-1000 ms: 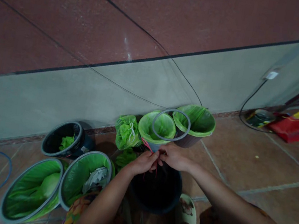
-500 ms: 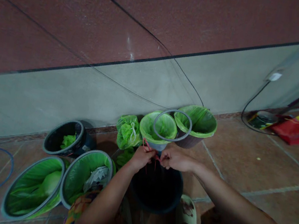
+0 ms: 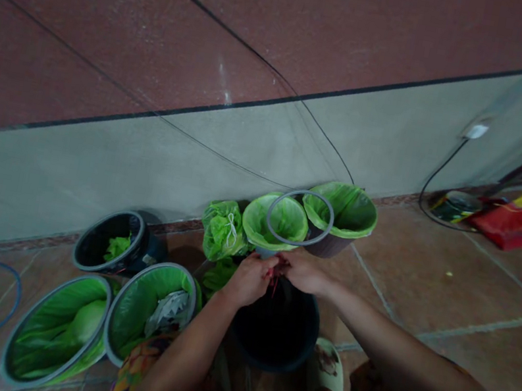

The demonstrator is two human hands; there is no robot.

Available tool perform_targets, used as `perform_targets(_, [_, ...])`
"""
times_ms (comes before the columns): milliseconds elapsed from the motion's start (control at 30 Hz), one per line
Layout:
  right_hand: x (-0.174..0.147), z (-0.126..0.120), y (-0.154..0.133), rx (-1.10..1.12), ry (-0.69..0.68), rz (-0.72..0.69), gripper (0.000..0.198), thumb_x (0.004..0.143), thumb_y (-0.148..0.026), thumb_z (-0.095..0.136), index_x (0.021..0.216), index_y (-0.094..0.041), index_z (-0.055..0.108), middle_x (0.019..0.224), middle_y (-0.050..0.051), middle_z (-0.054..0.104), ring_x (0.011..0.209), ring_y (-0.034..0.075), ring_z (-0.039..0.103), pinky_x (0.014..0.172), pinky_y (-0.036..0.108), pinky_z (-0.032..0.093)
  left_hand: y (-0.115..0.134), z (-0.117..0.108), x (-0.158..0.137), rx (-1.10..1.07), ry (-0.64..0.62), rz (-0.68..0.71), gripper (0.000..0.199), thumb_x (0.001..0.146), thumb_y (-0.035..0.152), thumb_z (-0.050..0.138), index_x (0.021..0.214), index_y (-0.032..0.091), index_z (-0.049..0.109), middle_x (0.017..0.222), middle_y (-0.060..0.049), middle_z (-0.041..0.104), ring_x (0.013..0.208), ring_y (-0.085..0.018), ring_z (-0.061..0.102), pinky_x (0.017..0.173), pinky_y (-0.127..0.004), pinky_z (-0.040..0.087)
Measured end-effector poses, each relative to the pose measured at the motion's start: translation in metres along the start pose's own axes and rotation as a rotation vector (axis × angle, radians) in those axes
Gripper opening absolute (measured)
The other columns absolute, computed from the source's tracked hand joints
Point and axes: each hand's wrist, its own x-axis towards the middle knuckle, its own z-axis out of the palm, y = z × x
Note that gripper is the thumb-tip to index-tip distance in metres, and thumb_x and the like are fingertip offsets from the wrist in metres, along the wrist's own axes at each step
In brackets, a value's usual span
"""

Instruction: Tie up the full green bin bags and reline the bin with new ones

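My left hand (image 3: 251, 279) and my right hand (image 3: 302, 273) meet over the far rim of a dark bin (image 3: 275, 331), fingers closed. Between them they pinch a thin red string (image 3: 274, 286), whose loose end hangs toward the dark inside of the bin. What the string is joined to, I cannot make out. Just beyond my hands stand a small bin with a light green liner (image 3: 281, 222) and a brown bin with a green liner (image 3: 345, 216). A grey ring (image 3: 270, 225) rests across their tops.
A tied green bag (image 3: 222, 232) leans at the wall. To the left are two green-lined bins (image 3: 50, 334) (image 3: 149, 310) and a dark bin (image 3: 96, 248). A blue hose (image 3: 18, 295) lies far left. A red dustpan (image 3: 510, 227) stands at right. Slippered feet (image 3: 329, 370) flank the bin.
My hands have drawn closer together, my right hand moving slightly left and up. The red loop that stuck up beside my left hand no longer shows. The bins have stayed put.
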Motion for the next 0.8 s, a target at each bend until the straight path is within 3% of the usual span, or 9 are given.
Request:
perform_targets(133, [-0.001, 0.008, -0.001, 0.209, -0.117, 0.151, 0.032, 0.064, -0.002, 0.047, 0.089, -0.014, 0.064, 0.075, 0.001, 0.066, 0.065, 0.011, 0.059, 0.058, 0.020, 0.045, 0.000, 0.004, -0.001, 0.071, 0.029, 0.090, 0.033, 0.082, 0.000, 0.048, 0.097, 0.021, 0.068, 0.094, -0.004, 0.074, 0.092, -0.018, 0.066, 0.110, -0.037, 0.041])
perform_targets(300, [-0.005, 0.003, -0.008, 0.288, -0.129, 0.196, 0.033, 0.067, -0.001, 0.048, 0.092, -0.015, 0.064, 0.074, 0.001, 0.066, 0.062, 0.009, 0.059, 0.057, 0.018, 0.048, 0.003, 0.001, -0.005, 0.191, 0.118, 0.100, 0.027, 0.088, 0.008, 0.052, 0.106, 0.021, 0.068, 0.108, -0.006, 0.072, 0.102, -0.020, 0.064, 0.106, -0.040, 0.041])
perform_targets(400, [-0.005, -0.001, -0.010, 0.153, -0.091, 0.215, 0.021, 0.073, -0.004, 0.051, 0.081, -0.014, 0.067, 0.070, 0.000, 0.064, 0.061, 0.009, 0.058, 0.057, 0.018, 0.047, 0.005, -0.001, -0.006, 0.261, 0.124, 0.031, 0.019, 0.093, 0.017, 0.052, 0.096, 0.020, 0.071, 0.098, -0.007, 0.070, 0.097, -0.021, 0.064, 0.099, -0.039, 0.044])
perform_targets(500, [-0.006, -0.006, -0.011, -0.154, -0.053, 0.157, 0.017, 0.080, -0.011, 0.054, 0.077, -0.015, 0.070, 0.067, 0.002, 0.066, 0.061, 0.010, 0.059, 0.058, 0.019, 0.045, 0.005, -0.001, -0.006, 0.293, 0.064, -0.060, 0.024, 0.096, 0.023, 0.049, 0.089, 0.019, 0.072, 0.088, -0.008, 0.070, 0.090, -0.021, 0.064, 0.095, -0.038, 0.044])
perform_targets(633, [-0.009, -0.014, -0.010, -0.514, 0.033, 0.136, 0.019, 0.084, -0.016, 0.057, 0.080, -0.016, 0.075, 0.081, 0.007, 0.074, 0.080, 0.017, 0.068, 0.070, 0.022, 0.048, 0.006, -0.003, -0.008, 0.333, -0.010, -0.204, 0.032, 0.099, 0.027, 0.043, 0.086, 0.019, 0.072, 0.088, -0.010, 0.073, 0.090, -0.023, 0.067, 0.093, -0.038, 0.044])
perform_targets(800, [-0.014, -0.025, 0.004, -0.556, 0.148, 0.239, 0.017, 0.084, -0.021, 0.063, 0.088, -0.011, 0.077, 0.091, 0.018, 0.075, 0.096, 0.030, 0.071, 0.083, 0.034, 0.054, 0.004, -0.006, -0.018, 0.346, -0.151, -0.322, 0.034, 0.098, 0.032, 0.044, 0.084, 0.018, 0.073, 0.092, -0.015, 0.075, 0.093, -0.028, 0.069, 0.086, -0.039, 0.048])
